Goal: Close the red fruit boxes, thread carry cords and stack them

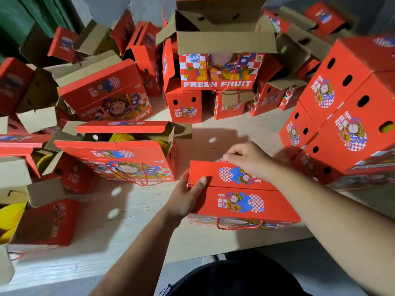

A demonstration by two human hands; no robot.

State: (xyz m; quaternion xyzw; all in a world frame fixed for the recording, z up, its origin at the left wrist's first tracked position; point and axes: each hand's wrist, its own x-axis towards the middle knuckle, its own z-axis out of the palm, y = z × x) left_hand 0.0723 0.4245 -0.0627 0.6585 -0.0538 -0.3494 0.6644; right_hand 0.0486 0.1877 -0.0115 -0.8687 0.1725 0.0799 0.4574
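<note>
At far left of the frame we noted open red boxes (46, 223) with brown flaps up and yellow fruit (8, 218) showing in the lowest one. Just right of these, at centre left, an open box (119, 161) stood with its lid flaps raised, a red cord (145, 178) hanging on its front. In the lower middle our left hand (186, 197) gripped the left end of the closed box (239, 193), thumb on top at the seam between its two flaps. Our right hand (245, 159) rested on the far edge of that box, fingers curled and pinching a red cord end (222, 161). A second cord loop (239, 225) hung on its near face. At right, closed boxes (346, 116) were stacked on the pale floor (128, 231).
</note>
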